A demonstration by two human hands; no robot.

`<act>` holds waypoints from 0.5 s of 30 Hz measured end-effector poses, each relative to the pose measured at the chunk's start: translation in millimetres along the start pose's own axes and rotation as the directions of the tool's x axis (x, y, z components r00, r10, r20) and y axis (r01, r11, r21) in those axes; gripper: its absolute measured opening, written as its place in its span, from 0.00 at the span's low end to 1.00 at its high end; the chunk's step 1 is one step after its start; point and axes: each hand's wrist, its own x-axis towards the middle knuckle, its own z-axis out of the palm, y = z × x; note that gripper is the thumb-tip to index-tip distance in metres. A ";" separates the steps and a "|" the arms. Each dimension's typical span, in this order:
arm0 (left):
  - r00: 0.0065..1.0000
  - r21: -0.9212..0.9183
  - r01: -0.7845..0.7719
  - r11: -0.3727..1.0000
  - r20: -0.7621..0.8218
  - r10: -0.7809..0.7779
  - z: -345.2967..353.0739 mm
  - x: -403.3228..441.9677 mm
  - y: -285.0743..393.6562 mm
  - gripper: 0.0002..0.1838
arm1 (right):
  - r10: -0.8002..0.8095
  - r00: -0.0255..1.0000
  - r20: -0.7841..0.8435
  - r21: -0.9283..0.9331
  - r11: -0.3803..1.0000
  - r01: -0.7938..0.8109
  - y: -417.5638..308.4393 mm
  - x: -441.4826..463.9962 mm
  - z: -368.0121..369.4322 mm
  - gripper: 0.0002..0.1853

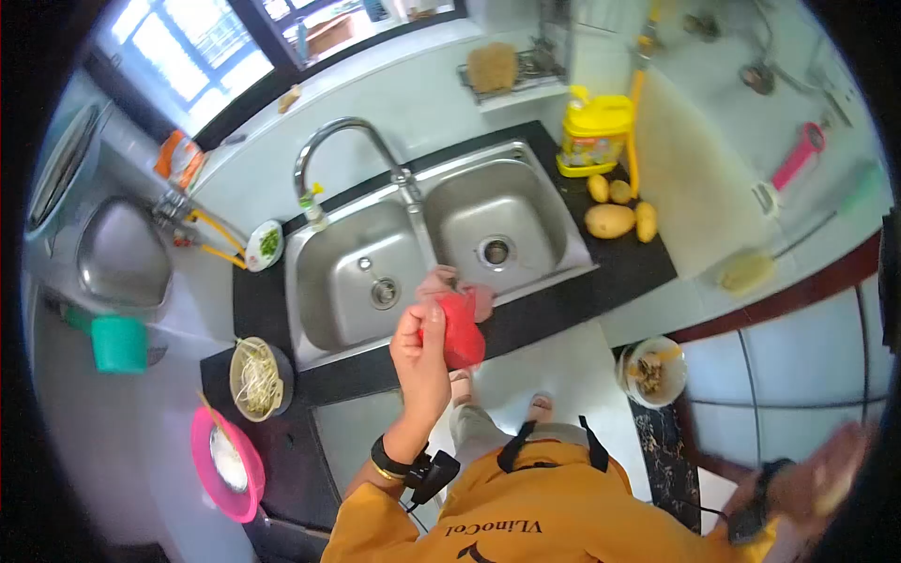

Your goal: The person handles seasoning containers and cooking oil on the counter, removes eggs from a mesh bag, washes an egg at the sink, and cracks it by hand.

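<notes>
My left hand (419,361) is raised over the front edge of the double sink (430,246), its fingers closed on a thin, soft red item (461,333) that hangs down. Whether that item is cloth or plastic is unclear. Behind it a crumpled pinkish cloth (437,281) lies at the sink's front rim. Far out at the lower right, my right hand (831,474) is smeared by motion. A pale yellowish patch shows at its fingers, too blurred to name.
A curved faucet (352,124) stands behind the sink. Potatoes (610,221) and a yellow jug (594,134) are at the right. On the left are a bowl of sprouts (259,378), a pink basin (246,474) and a dish of chopped greens (264,246). A white bin (664,392) stands lower right.
</notes>
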 end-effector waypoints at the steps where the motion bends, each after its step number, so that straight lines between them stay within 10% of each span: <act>1: 0.999 -0.012 0.018 1.000 0.029 -0.018 13.6 2.9 -1.2 0.07 | 0.123 0.935 -0.332 -0.175 0.966 -0.189 -9.9 -12.5 -57.3 0.40; 3: 0.996 0.066 -0.065 0.996 0.060 0.061 39.2 7.9 -6.1 0.07 | 0.492 0.842 0.220 -0.043 0.868 -0.495 57.1 0.4 12.7 0.40; 7: 0.908 -0.094 0.126 0.988 0.412 -0.077 117.8 -15.0 1.2 0.04 | 0.572 0.804 -0.158 -0.288 0.753 -0.592 79.9 -17.2 7.4 0.35; 11: 0.557 0.023 0.265 0.964 0.812 -0.173 187.1 -57.7 -59.0 0.03 | 0.453 0.805 -0.383 -0.395 0.708 -0.586 52.5 -32.1 -15.5 0.29; 15: 0.324 0.086 0.093 0.992 0.939 -0.112 248.9 -117.0 -131.4 0.04 | 0.375 0.737 -0.562 -0.442 0.617 -0.651 21.9 -57.9 -54.1 0.29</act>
